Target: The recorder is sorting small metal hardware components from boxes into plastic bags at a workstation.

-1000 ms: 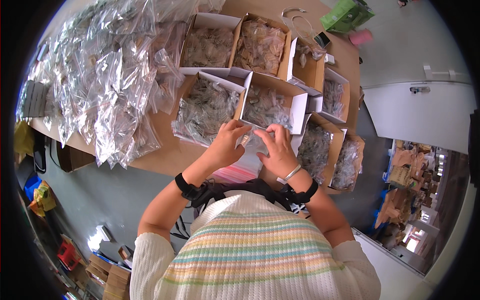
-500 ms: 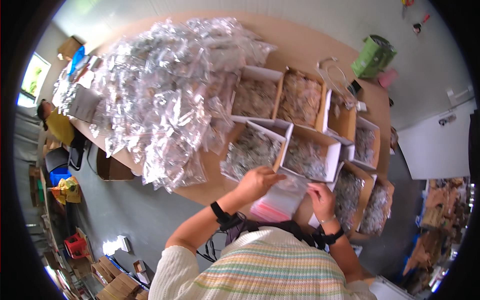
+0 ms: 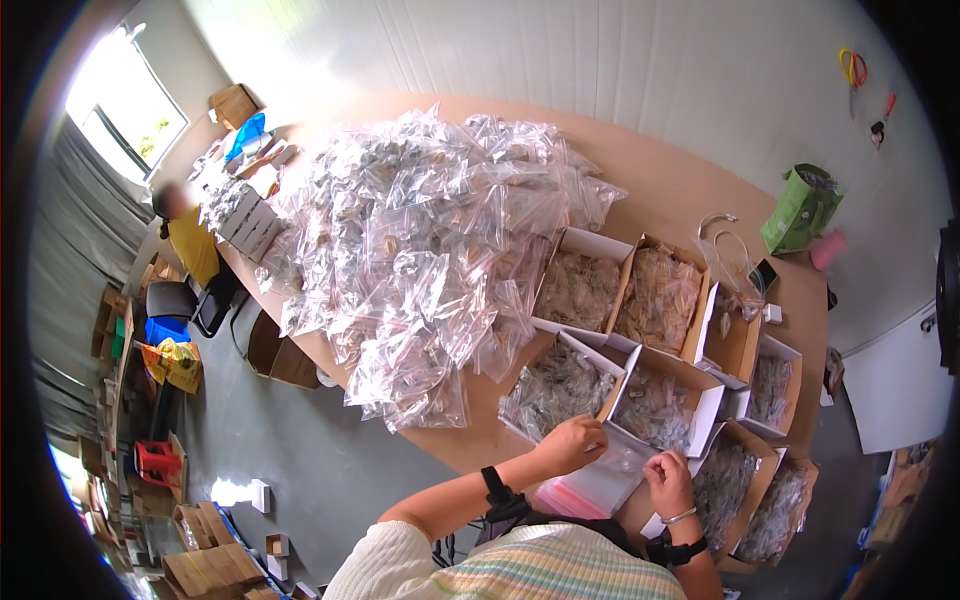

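Note:
A stack of clear zip bags (image 3: 585, 492) with pink-red edges lies at the table's front edge, close to my body. Over its far end my left hand (image 3: 572, 447) is closed, fingertips pinching a clear plastic bag (image 3: 624, 454). My right hand (image 3: 670, 484) pinches at that bag's other side, fingers curled; the thin film is hard to make out between them. Just beyond the hands stand a white box of small packets (image 3: 560, 386) and another box of packets (image 3: 652, 408), both filled with small clear-wrapped pieces.
A large heap of filled clear bags (image 3: 420, 260) covers the table's left and middle. More open boxes (image 3: 735, 480) stand at the right. A green bag (image 3: 803, 208), a phone (image 3: 763, 275) and a white cable (image 3: 738, 238) lie farther back. A person in yellow (image 3: 193, 245) sits far left.
The head view has swung, so the whole scene sits lower and farther right. My hands remain over the bag stack, with fingers still pinched at the clear bag.

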Available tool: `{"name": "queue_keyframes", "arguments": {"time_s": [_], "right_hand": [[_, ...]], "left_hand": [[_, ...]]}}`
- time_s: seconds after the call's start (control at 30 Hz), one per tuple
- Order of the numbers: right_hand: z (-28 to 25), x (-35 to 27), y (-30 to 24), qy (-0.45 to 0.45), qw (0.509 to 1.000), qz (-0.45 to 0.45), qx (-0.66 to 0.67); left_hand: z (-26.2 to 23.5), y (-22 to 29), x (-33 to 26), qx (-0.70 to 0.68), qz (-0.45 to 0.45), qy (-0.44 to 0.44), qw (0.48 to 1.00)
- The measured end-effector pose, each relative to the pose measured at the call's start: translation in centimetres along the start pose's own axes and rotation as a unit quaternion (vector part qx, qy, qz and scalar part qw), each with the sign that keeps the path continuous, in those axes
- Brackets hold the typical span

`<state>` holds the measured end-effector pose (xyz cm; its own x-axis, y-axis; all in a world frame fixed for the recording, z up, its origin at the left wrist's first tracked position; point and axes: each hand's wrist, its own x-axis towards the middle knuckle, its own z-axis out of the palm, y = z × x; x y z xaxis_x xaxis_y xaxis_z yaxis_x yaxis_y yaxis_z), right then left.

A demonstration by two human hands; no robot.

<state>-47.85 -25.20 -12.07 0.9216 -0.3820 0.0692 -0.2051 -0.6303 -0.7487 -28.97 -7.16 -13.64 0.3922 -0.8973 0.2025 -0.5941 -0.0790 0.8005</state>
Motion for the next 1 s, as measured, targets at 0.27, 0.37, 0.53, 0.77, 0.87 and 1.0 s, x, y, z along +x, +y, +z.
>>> {"name": "queue_keyframes", "arguments": {"time_s": [0.27, 0.37, 0.53, 0.77, 0.87, 1.0], "right_hand": [[1.1, 1.0, 1.2, -0.015, 0.999, -0.025, -0.021], [1.2, 1.4, 1.2, -0.010, 0.999, -0.036, -0.013], [1.8, 2.4, 0.8, -0.034, 0.998, -0.049, -0.012], [2.7, 3.2, 0.2, -0.048, 0.996, -0.070, -0.014], [1.9, 3.3, -0.2, -0.013, 0.995, -0.081, -0.059], [-0.4, 3.8, -0.2, 0.035, 0.994, -0.082, -0.070]], "left_hand": [[1.2, -0.5, 0.8, -0.017, 0.013, -0.022, 1.000], [1.5, -0.7, 1.0, -0.010, 0.012, -0.026, 1.000], [2.4, -0.4, 1.5, -0.024, 0.007, -0.042, 0.999], [2.6, 0.0, 1.4, -0.011, 0.014, -0.041, 0.999], [1.9, 0.4, 1.7, 0.019, 0.021, -0.060, 0.998], [-1.0, -0.2, 2.3, 0.109, 0.089, -0.048, 0.989]]}}
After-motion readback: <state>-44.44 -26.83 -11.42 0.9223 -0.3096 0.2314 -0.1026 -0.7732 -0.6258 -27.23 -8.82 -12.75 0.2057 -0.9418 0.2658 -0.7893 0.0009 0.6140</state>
